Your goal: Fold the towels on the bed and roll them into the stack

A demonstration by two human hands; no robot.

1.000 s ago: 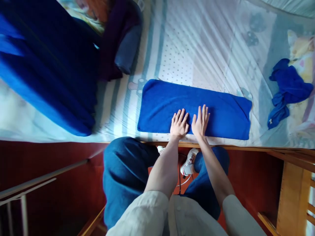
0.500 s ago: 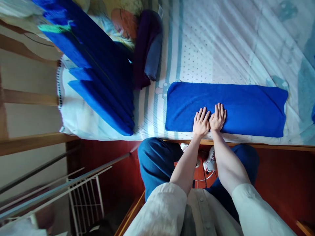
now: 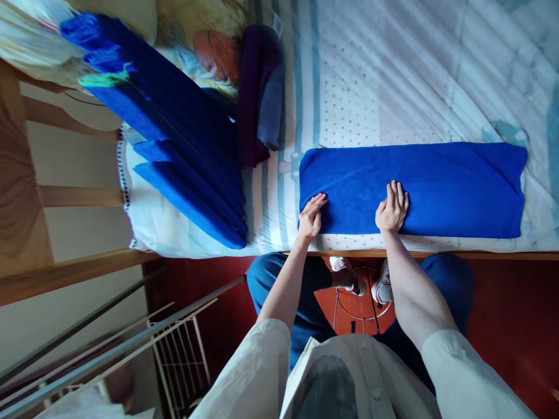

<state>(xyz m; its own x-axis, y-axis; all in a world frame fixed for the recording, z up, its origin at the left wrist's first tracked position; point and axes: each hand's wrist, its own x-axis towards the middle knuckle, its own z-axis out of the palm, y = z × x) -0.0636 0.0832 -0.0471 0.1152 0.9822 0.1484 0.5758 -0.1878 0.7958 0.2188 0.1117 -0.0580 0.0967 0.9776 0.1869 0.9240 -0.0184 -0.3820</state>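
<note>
A blue towel (image 3: 458,189), folded into a long strip, lies flat along the near edge of the bed. At its left end rests my left hand (image 3: 311,216), fingers stretched out over the cloth and pointing right. My right hand (image 3: 392,208) presses flat on the towel near its middle, fingers together and pointing away from me. Neither hand grips anything. Slight creases run through the towel's left part, and its right end is a little uneven.
A stack of folded blue towels (image 3: 187,151) leans at the left of the bed, beside a rolled purple cloth (image 3: 253,96). Pale patterned sheet (image 3: 371,75) covers the bed. A metal rack (image 3: 183,355) stands at the lower left, and a wooden bed rail (image 3: 78,270) runs above it.
My left hand has slid left along the towel, from beside my right hand to the towel's left end. The right hand stays near the middle. The view has shifted slightly.
</note>
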